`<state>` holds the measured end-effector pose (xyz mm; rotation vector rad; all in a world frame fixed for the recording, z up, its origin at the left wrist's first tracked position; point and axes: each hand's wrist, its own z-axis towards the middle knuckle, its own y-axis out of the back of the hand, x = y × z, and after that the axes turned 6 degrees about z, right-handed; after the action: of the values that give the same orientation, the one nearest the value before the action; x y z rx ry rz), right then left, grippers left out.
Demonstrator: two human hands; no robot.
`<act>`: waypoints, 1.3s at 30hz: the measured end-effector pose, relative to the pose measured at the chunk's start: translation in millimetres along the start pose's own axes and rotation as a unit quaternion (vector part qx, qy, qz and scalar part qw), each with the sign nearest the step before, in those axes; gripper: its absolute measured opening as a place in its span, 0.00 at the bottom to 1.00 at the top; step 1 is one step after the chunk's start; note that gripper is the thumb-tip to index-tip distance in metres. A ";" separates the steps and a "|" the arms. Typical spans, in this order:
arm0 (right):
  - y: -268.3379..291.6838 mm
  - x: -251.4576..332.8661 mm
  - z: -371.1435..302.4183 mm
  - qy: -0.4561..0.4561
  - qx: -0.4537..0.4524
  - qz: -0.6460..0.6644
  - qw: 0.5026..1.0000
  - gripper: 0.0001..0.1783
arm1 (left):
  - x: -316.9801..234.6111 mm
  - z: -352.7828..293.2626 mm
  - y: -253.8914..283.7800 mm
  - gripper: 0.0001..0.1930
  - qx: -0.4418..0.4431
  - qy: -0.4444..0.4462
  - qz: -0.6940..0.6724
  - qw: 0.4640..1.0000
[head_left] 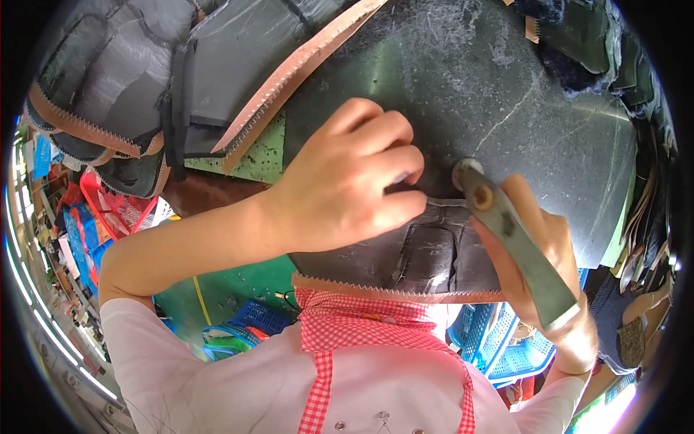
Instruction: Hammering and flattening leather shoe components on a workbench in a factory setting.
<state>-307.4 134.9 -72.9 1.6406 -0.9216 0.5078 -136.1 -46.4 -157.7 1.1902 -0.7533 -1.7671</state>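
Observation:
My right hand (538, 239) is closed around a hammer, whose handle is mostly hidden beneath its long grey-green metal head (517, 249). The round striking face of the hammer is down at the dark work surface (499, 94), by the upper edge of a black sheet piece (361, 260). That piece has stitched seams and a brown zigzag-cut strip along its near edge. My left hand (347, 181) is closed above the piece's far left part, fingers curled in. Whatever lies between those fingertips is hidden.
Stacked black pieces with brown zigzag edges (123, 79) lie at the far left, and a long brown strip (289, 79) beside them. More dark pieces (578, 43) are piled at the far right. Blue plastic baskets (499, 343) stand below the near edge; a red basket (116, 206) is left.

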 end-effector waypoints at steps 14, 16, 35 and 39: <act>-19.1 -0.5 3.6 0.002 0.029 0.007 1.000 0.10 | -6.9 -10.8 13.6 0.11 -0.002 0.089 -0.005 0.996; -10.5 2.4 9.9 0.045 0.012 -0.004 0.999 0.10 | -8.3 -17.8 9.0 0.11 0.001 0.091 -0.019 0.996; -21.6 19.0 13.6 -0.009 0.035 0.063 0.997 0.07 | -16.5 -30.8 20.8 0.10 0.021 0.101 -0.015 0.995; -22.0 14.4 15.5 0.029 0.008 0.054 0.998 0.06 | -11.7 -27.2 21.1 0.09 0.016 0.105 -0.066 0.992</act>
<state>-283.6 117.2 -80.0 1.5893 -0.9688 0.6342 -101.9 -46.1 -145.1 1.4518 -0.5920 -1.7067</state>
